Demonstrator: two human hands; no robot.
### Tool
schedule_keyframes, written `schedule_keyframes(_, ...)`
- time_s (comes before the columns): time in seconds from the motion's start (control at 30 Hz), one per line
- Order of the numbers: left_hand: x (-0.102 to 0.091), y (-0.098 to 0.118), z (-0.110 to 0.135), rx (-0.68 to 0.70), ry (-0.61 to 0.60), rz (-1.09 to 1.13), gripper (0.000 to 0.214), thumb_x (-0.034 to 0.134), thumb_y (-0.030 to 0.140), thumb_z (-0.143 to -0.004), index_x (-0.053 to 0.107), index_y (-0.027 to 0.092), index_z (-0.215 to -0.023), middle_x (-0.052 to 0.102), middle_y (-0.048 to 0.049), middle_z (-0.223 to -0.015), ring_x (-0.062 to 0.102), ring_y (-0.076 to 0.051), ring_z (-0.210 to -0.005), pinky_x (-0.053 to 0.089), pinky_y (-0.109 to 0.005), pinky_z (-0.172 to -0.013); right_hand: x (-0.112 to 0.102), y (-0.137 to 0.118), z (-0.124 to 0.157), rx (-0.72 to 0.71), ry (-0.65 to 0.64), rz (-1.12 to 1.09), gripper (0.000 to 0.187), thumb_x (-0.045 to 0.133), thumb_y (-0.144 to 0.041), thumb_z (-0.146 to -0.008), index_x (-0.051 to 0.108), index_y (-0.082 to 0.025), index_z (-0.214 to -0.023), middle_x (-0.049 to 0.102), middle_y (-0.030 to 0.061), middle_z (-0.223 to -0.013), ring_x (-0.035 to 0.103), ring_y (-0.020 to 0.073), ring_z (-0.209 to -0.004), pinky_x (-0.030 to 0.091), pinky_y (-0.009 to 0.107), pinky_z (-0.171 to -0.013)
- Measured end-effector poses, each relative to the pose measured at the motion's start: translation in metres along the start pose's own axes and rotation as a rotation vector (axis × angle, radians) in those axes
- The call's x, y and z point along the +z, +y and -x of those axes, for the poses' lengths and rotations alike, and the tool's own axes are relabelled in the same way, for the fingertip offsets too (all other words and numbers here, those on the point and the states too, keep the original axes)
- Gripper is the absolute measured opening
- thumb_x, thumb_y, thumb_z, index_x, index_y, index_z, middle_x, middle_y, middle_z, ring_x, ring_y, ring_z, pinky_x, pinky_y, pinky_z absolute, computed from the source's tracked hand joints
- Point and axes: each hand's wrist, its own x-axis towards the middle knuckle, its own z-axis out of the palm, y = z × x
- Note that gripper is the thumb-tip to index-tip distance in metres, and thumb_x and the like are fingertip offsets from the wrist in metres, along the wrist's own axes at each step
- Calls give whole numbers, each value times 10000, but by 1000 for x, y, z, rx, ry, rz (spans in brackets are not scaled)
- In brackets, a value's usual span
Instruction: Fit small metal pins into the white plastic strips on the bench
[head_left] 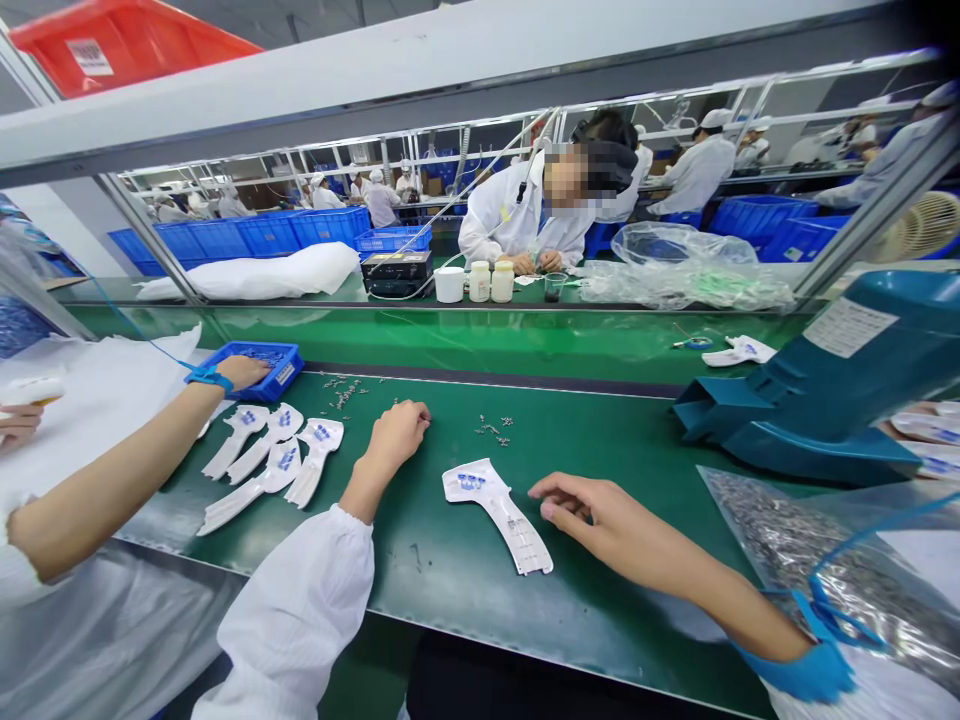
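A white thermometer-shaped plastic shell with a blue button pad lies on the green belt between my hands. My left hand rests on the belt just left of and beyond it, fingers curled into a fist; nothing shows in it. My right hand lies flat to the right of the shell, fingers apart, fingertips a little short of its handle. A blue strap circles my right wrist. A small scatter of screws lies beyond the shell.
A co-worker's bare arm on the left reaches into a blue tray; several white shells lie beside it. A teal machine and a bag of screws sit on the right. Another person works across the belt.
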Motion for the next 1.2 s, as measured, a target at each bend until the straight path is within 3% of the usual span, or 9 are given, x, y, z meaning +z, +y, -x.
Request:
schedule_keyframes(0.13, -13, 24, 31, 113, -13, 123, 156, 528, 225, -931, 656, 235, -1018, 713, -31, -1021, 669, -201, -942, 499, -291, -831, -1, -2, -3, 2, 56, -40, 334, 464, -488, -969, 654, -276, -1145, 704, 41, -1028, 634, 204, -862, 478, 307, -716)
schedule_keyframes(0.27, -14, 64, 77, 287, -108, 492, 268, 553, 273, -930, 559, 268, -1198, 713, 22, -954, 666, -163, -835, 499, -257, -757, 5, -11, -9, -46, 133, -187, 321, 542, -475, -936, 684, -257, -1123, 715, 50, -1108, 660, 224, -960, 506, 318, -801)
schedule_keyframes(0.4, -3, 90, 103, 361, -130, 413, 351, 535, 246, -954, 485, 286, -1300, 707, 16, -994, 653, -200, -932, 486, -302, -793, 15, -14, -14, -69, 74, -298, 246, 580, -442, -911, 702, -234, -960, 738, 51, -996, 682, 228, -916, 520, 316, -783)
schedule_keyframes(0.53, 4, 94, 105, 409, -72, 241, 382, 542, 263, -969, 449, 277, -1340, 695, -2, -1044, 631, -232, -1001, 489, -354, -827, 17, -10, -16, 4, 9, -456, 233, 693, -417, -826, 664, -194, -882, 709, 30, -802, 668, 190, -772, 519, 296, -703)
schedule_keyframes(0.77, 9, 86, 110, 400, 20, 245, 406, 646, 389, -921, 484, 282, -1278, 667, -9, -1085, 608, -244, -1073, 488, -395, -905, 3, -11, -14, 183, -157, -702, 352, 795, -471, -714, 700, -149, -816, 685, 28, -787, 639, 136, -720, 534, 302, -782)
schedule_keyframes(0.87, 21, 84, 117, 375, 78, 279, 406, 645, 431, -913, 498, 264, -1252, 638, -46, -1186, 578, -258, -1128, 477, -421, -949, 4, -6, -16, 165, -121, -658, 331, 761, -464, -747, 687, -150, -818, 664, 17, -751, 628, 133, -711, 532, 297, -769)
schedule_keyframes(1.0, 47, 81, 127, 317, 133, 262, 483, 626, 470, -910, 474, 256, -1315, 515, -95, -1408, 396, -330, -1370, 406, -513, -1061, 10, 2, -22, 90, -48, -367, 291, 644, -448, -846, 675, -159, -860, 677, 34, -741, 628, 159, -705, 509, 292, -697)
schedule_keyframes(1.07, 58, 80, 132, 306, 126, 249, 533, 618, 499, -904, 459, 248, -1347, 455, -104, -1477, 305, -351, -1434, 346, -556, -1116, 14, 3, -24, 52, -35, -218, 258, 584, -418, -887, 669, -175, -877, 696, 41, -771, 635, 169, -710, 482, 283, -653)
schedule_keyframes(1.2, 65, 79, 135, 326, 84, 255, 530, 611, 497, -906, 474, 227, -1342, 461, -110, -1481, 323, -334, -1436, 302, -557, -1162, 19, 0, -27, -32, -30, -30, 235, 535, -389, -915, 671, -204, -865, 688, 27, -792, 608, 172, -714, 433, 280, -632)
